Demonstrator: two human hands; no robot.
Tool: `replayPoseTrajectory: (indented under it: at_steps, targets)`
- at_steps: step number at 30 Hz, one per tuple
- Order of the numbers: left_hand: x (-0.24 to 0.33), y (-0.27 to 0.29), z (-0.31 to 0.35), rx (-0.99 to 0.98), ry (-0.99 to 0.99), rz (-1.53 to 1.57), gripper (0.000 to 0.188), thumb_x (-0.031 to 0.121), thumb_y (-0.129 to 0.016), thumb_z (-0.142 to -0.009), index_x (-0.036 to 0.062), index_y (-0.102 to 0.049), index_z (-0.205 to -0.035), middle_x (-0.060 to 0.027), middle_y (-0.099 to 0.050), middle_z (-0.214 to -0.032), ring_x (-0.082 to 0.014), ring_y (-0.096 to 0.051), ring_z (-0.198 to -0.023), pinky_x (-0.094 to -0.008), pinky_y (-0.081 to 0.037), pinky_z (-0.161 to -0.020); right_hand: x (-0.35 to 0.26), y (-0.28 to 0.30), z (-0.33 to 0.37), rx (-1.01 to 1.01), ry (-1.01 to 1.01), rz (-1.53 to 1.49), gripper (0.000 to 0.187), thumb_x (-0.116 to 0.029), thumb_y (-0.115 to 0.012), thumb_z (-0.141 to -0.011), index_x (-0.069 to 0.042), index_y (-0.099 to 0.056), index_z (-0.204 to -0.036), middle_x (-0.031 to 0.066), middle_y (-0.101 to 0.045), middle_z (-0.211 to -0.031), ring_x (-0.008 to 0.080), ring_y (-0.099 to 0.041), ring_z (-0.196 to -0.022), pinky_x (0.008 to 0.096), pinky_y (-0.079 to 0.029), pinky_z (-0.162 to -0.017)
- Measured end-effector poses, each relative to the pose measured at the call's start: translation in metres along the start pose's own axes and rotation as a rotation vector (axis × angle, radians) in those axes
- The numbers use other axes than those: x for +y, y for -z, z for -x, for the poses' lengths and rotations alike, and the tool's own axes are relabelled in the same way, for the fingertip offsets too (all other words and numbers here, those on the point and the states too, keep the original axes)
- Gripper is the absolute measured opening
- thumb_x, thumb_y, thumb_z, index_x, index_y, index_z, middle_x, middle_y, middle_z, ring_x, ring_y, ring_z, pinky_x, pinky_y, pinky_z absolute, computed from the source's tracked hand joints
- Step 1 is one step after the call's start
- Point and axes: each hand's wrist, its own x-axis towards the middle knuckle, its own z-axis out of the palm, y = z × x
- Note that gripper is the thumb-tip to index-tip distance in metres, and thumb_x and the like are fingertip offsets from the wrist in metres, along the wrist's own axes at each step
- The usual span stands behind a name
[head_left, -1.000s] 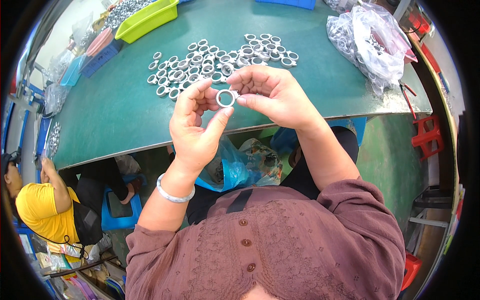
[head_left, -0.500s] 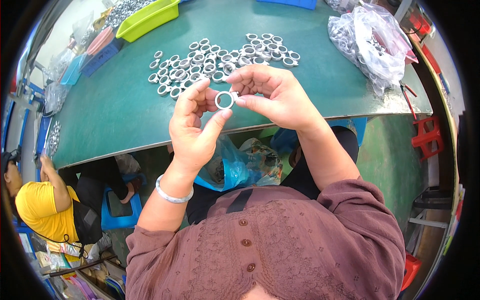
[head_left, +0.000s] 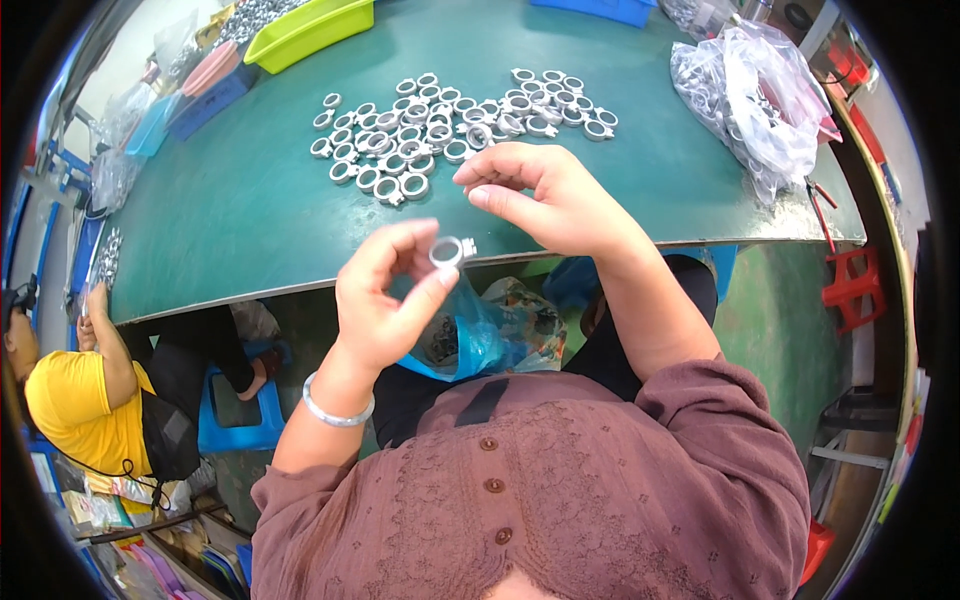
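Observation:
Between the thumb and fingers of my left hand (head_left: 378, 300) is a small silver metal ring with a lug on its side, like a ring clamp (head_left: 446, 252). It is held in front of the near table edge, above an open blue plastic bag (head_left: 478, 345) that has grey parts inside. My right hand (head_left: 555, 200) hovers over the table's near side, its thumb and fingers a little apart with nothing seen between them. Just beyond it lies a loose spread of similar metal rings (head_left: 415, 131) on the green table (head_left: 240, 215).
A clear bag of metal parts (head_left: 750, 110) sits at the table's right, near red-handled pliers (head_left: 822, 205). Green (head_left: 310, 35) and blue (head_left: 205, 105) trays stand at the far left. A person in yellow (head_left: 85, 400) works at left. A red stool (head_left: 853, 290) stands at right.
My left hand has drawn down toward me with the ring, away from my right hand and past the table edge. My right hand has let go of the ring and stayed nearly in place.

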Motion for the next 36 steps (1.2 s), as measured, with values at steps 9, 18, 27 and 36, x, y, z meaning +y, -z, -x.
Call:
replayPoseTrajectory:
  at_steps: [9,18,27,36]
  targets:
    - [-0.032,0.005,0.04,-0.233,-0.089,-0.662,0.025,0.007,-0.066,-0.069,0.0036,-0.058,-0.092,-0.011,-0.058,-0.085,-0.0233,-0.058,-0.065,-0.0288,-0.048,-0.059,0.015,-0.03,-0.03,0.015,0.178,0.805,0.023,-0.01,-0.057,-0.075,-0.007,-0.058,-0.098,0.0108,-0.054,-0.081,0.0288,-0.053,-0.08,0.0365,-0.044,-0.071]
    - [-0.014,0.009,0.021,0.051,0.142,-0.044,0.017,0.004,-0.058,-0.08,-0.0023,-0.058,-0.095,-0.0016,-0.058,-0.073,-0.0041,-0.05,-0.057,-0.0156,-0.041,-0.051,0.011,-0.033,-0.032,-0.012,0.17,0.794,0.007,-0.009,-0.057,-0.072,-0.006,-0.055,-0.078,0.0099,-0.051,-0.075,0.0292,-0.052,-0.075,0.0375,-0.042,-0.065]
    - [-0.003,0.007,-0.004,0.171,0.274,0.492,0.033,0.009,-0.049,-0.087,-0.0019,-0.045,-0.119,-0.0081,-0.057,-0.094,-0.0115,-0.056,-0.071,-0.0208,-0.046,-0.055,-0.005,-0.045,-0.015,0.067,0.493,0.547,0.006,-0.006,-0.057,-0.07,-0.006,-0.055,-0.076,0.0081,-0.051,-0.073,0.0268,-0.051,-0.07,0.035,-0.042,-0.061]
    - [-0.009,0.001,-0.007,0.127,0.053,0.394,0.032,-0.003,-0.052,-0.082,-0.001,-0.047,-0.113,-0.0077,-0.055,-0.101,-0.0135,-0.055,-0.09,-0.0255,-0.047,-0.075,-0.001,-0.04,-0.003,0.118,0.4,0.208,0.016,0.003,-0.064,-0.069,-0.001,-0.056,-0.083,0.008,-0.057,-0.082,0.0188,-0.056,-0.074,0.0264,-0.045,-0.065]
